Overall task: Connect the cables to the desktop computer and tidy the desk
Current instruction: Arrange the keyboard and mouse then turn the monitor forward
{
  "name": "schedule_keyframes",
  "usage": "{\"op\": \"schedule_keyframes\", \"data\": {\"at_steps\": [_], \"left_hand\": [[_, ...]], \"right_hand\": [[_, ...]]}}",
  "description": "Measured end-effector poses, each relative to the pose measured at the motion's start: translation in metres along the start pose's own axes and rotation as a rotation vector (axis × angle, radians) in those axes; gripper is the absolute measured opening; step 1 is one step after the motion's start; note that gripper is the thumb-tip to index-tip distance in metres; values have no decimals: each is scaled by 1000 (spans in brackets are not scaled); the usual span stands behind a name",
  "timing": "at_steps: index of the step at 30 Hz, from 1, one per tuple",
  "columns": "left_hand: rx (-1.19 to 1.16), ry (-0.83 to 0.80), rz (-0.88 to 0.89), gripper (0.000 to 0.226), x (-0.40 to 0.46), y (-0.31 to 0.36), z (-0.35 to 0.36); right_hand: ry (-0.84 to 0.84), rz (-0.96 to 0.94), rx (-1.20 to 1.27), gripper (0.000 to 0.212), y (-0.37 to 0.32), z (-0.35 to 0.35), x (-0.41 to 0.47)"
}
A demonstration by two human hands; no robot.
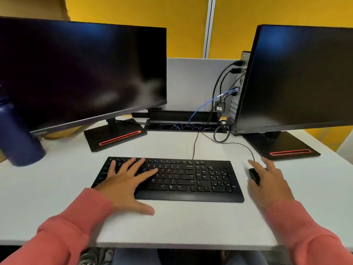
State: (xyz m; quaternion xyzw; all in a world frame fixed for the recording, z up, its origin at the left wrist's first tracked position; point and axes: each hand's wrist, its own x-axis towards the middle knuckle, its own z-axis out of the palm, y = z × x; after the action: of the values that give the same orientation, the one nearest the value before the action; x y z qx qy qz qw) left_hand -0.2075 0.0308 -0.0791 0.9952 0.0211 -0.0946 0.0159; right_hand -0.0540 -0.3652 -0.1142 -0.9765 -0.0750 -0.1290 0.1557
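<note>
Both hands down on desk [172, 222]: left hand [124, 180] spread flat, fingers straight across left keys of keyboard [172, 178]; right hand [271, 180] cupped over mouse [254, 175], fingers loosely curved round it. Cables [219, 88] look already plugged into back of PC [241, 81], which stands behind right monitor [298, 77]; blue one incl. Step now seems tidying, i.e. squaring keyboard & mouse. To do it well: slide keyboard w/ even flat pressure, keep it parallel to desk edge, centred btwn monitors; move mouse w/o tugging its thin lead, leave slack. Loop near PC base prob needs tucking into cable tray [181, 116]. Bottle [17, 134] sits far left.
</note>
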Motion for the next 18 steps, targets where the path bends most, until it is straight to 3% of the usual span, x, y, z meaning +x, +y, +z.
{"op": "schedule_keyframes", "data": {"at_steps": [4, 8, 18], "left_hand": [[-78, 104, -242, 117, -16, -32, 4], [-190, 219, -210, 114, -13, -29, 12], [-217, 306, -192, 113, -7, -25, 19]], "right_hand": [[80, 14, 11, 49, 5, 8, -7], [91, 10, -29, 47, 3, 7, -5], [99, 21, -71, 41, -3, 5, -1]]}}
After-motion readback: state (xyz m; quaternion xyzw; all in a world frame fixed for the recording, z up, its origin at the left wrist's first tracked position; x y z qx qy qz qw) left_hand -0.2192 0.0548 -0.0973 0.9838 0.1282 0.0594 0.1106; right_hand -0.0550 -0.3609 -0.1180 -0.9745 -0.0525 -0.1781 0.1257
